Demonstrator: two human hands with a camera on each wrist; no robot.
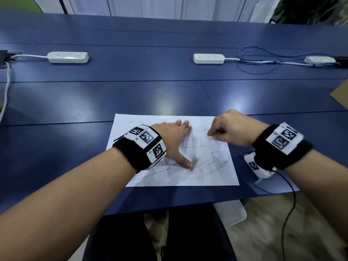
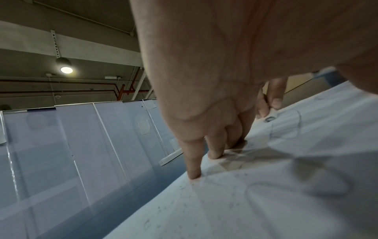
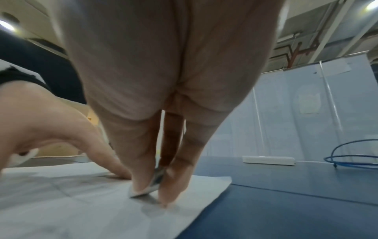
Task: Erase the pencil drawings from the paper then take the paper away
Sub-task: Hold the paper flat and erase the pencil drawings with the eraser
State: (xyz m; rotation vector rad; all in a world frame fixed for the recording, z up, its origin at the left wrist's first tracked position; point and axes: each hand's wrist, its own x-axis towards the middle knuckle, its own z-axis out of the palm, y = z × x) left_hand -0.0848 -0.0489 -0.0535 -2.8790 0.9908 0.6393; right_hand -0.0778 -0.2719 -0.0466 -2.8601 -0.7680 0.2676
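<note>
A white sheet of paper [image 1: 150, 176] with faint pencil drawings [image 1: 212, 162] lies on the blue table near its front edge. My left hand [image 1: 173, 140] lies flat on the paper, fingers straight and thumb spread, pressing it down; in the left wrist view its fingertips [image 2: 194, 175] touch the paper [image 2: 266, 202]. My right hand [image 1: 231, 129] pinches a small white eraser [image 1: 209, 136] against the upper right part of the sheet. In the right wrist view the eraser [image 3: 146, 188] sits between thumb and fingers on the paper [image 3: 71, 202].
Two white power strips [image 1: 67, 57] [image 1: 208, 58] and a loop of blue cable [image 1: 258, 59] lie on the far part of the blue table [image 1: 131, 95]. A cardboard piece [image 1: 341, 97] pokes in at the right edge. A black wire [image 1: 290, 208] hangs from my right wrist.
</note>
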